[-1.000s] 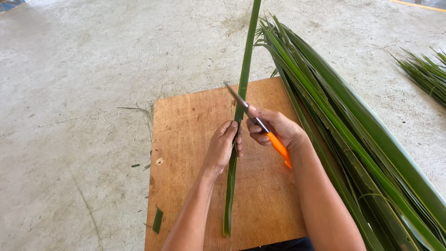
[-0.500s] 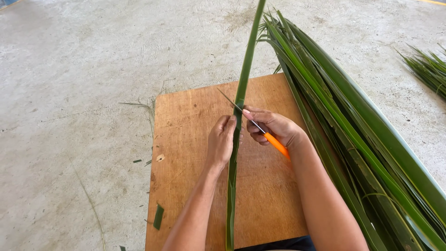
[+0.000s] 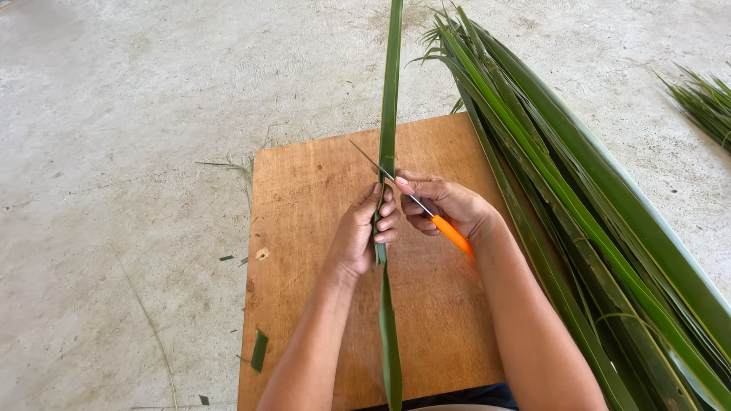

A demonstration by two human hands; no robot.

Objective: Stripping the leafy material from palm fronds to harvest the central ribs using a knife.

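Observation:
A long green palm leaf strip (image 3: 391,99) runs straight up the middle of the view over a brown wooden board (image 3: 304,198). My left hand (image 3: 364,233) pinches the strip at mid-length, fingers wrapped around it. My right hand (image 3: 445,204) holds a knife with an orange handle (image 3: 452,234); its thin blade (image 3: 373,163) lies slanted across the strip just above my left fingers.
A thick bundle of long green palm leaves (image 3: 594,213) lies along the board's right side. More leaves (image 3: 704,99) lie at the far right. Small leaf scraps (image 3: 260,351) dot the grey concrete floor (image 3: 114,152) by the board's left edge.
The leaf strip has slid toward me through my left hand, its lower end now past the bottom of the view. Both hands stay at the same place on the board.

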